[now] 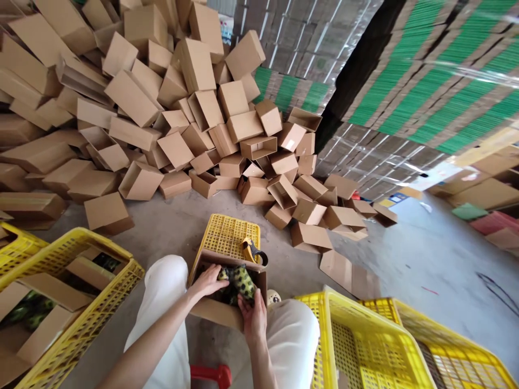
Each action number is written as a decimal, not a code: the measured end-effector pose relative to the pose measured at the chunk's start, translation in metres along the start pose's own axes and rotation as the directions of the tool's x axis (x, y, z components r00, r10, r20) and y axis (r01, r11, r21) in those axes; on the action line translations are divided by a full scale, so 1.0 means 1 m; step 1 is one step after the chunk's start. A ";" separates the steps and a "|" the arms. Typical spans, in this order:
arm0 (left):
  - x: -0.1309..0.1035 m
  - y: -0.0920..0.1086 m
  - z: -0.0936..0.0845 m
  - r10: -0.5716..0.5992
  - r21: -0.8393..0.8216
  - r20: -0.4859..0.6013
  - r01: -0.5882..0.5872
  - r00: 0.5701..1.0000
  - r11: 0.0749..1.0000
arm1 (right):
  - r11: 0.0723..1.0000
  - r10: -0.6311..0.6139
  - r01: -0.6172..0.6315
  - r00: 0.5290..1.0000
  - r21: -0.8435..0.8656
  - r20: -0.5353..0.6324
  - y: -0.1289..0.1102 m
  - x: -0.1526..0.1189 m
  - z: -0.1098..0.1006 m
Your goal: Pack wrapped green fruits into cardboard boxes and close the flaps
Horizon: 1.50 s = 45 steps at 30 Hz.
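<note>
An open cardboard box [217,312] sits between my knees on an upturned yellow crate [231,233]. Inside it lie green items with dark spots [243,282], perhaps wrapped produce. My left hand [207,281] reaches over the box's left side, its fingers curled on one spotted item. From the right, my right hand [253,313] holds the lower end of a longer spotted item, fingers underneath it. A yellow and black tape dispenser [253,251] rests on the crate just beyond the box.
A large heap of cardboard boxes [174,146] spreads across the floor ahead. A yellow crate [101,292] with filled boxes stands at left, and yellow crates [373,346] stand at right. Stacks of flat cardboard [430,81] rise behind. Part of a red stool [221,374] shows below.
</note>
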<state>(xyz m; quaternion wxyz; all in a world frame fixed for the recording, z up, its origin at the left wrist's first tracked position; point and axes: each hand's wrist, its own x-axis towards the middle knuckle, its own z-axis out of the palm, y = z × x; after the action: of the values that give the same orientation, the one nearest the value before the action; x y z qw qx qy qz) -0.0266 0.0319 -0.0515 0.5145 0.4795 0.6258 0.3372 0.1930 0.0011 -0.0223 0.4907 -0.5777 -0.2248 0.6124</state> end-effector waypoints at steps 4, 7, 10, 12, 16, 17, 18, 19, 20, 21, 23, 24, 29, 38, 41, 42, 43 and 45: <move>-0.023 0.016 -0.012 -0.109 -0.452 0.075 0.132 0.991 0.882 | 0.999 0.041 -0.039 0.998 0.034 -0.054 -0.002 -0.001 0.002; -0.033 0.020 -0.007 -0.192 -0.726 0.161 0.248 0.968 0.642 | 0.998 0.039 -0.039 0.999 -0.046 -0.007 -0.001 -0.006 0.008; -0.032 0.017 0.003 -0.235 -0.801 0.180 0.281 0.955 0.529 | 0.988 -0.071 0.081 0.994 -0.129 0.080 0.000 -0.014 0.011; -0.031 0.013 0.008 -0.243 -0.805 0.170 0.277 0.955 0.524 | 0.966 -0.183 0.204 0.974 -0.157 0.136 0.001 -0.019 0.011; -0.034 0.009 0.010 -0.137 -0.766 0.162 0.212 0.977 0.607 | 0.916 -0.303 0.333 0.940 -0.223 0.159 0.001 -0.023 0.011; -0.036 0.009 0.009 -0.102 -0.749 0.162 0.190 0.981 0.635 | 0.915 -0.295 0.330 0.939 -0.230 0.175 0.001 -0.024 0.011; -0.039 0.010 0.008 -0.074 -0.729 0.168 0.174 0.983 0.662 | 0.919 -0.276 0.320 0.939 -0.232 0.204 0.001 -0.025 0.012; -0.042 0.011 0.008 -0.050 -0.707 0.182 0.167 0.982 0.687 | 0.922 -0.252 0.310 0.935 -0.231 0.248 0.001 -0.026 0.013; -0.045 0.011 0.008 -0.028 -0.686 0.207 0.166 0.978 0.708 | 0.923 -0.236 0.310 0.924 -0.229 0.302 0.001 -0.028 0.015; -0.048 0.011 0.009 -0.007 -0.668 0.236 0.168 0.972 0.725 | 0.917 -0.235 0.328 0.904 -0.229 0.357 0.001 -0.030 0.016; -0.051 0.010 0.011 0.016 -0.634 0.293 0.182 0.956 0.752 | 0.887 -0.261 0.396 0.855 -0.238 0.449 0.001 -0.034 0.017; -0.050 0.008 0.012 0.008 -0.616 0.315 0.197 0.949 0.762 | 0.874 -0.273 0.421 0.839 -0.243 0.470 0.001 -0.035 0.017; -0.037 -0.011 0.010 -0.159 -0.466 -0.015 0.134 0.987 0.874 | 0.971 -0.127 0.173 0.958 -0.165 0.256 0.004 -0.026 0.012; -0.021 -0.032 0.010 -0.035 0.003 -0.348 0.038 0.937 0.999 | 0.971 -0.142 0.179 0.964 -0.157 0.224 0.013 -0.017 0.007; -0.020 -0.034 0.011 -0.067 0.112 -0.281 0.102 0.957 0.988 | 0.926 -0.273 0.284 0.959 -0.250 0.079 0.022 -0.010 0.000; -0.020 -0.035 0.011 -0.079 0.120 -0.264 0.115 0.961 0.986 | 0.910 -0.309 0.302 0.951 -0.284 0.021 0.025 -0.006 -0.001; -0.020 -0.036 0.011 -0.085 0.122 -0.251 0.119 0.964 0.985 | 0.905 -0.318 0.296 0.948 -0.306 -0.024 0.027 -0.001 -0.001; -0.020 -0.037 0.012 -0.080 0.117 -0.242 0.111 0.967 0.987 | 0.922 -0.267 0.236 0.961 -0.307 -0.064 0.031 0.009 0.004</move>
<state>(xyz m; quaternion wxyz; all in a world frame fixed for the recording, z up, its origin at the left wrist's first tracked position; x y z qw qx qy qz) -0.0240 0.0007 -0.0820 0.4198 0.4377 0.7255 0.3254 0.1803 -0.0031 -0.0513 0.4844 -0.6421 -0.3603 0.4725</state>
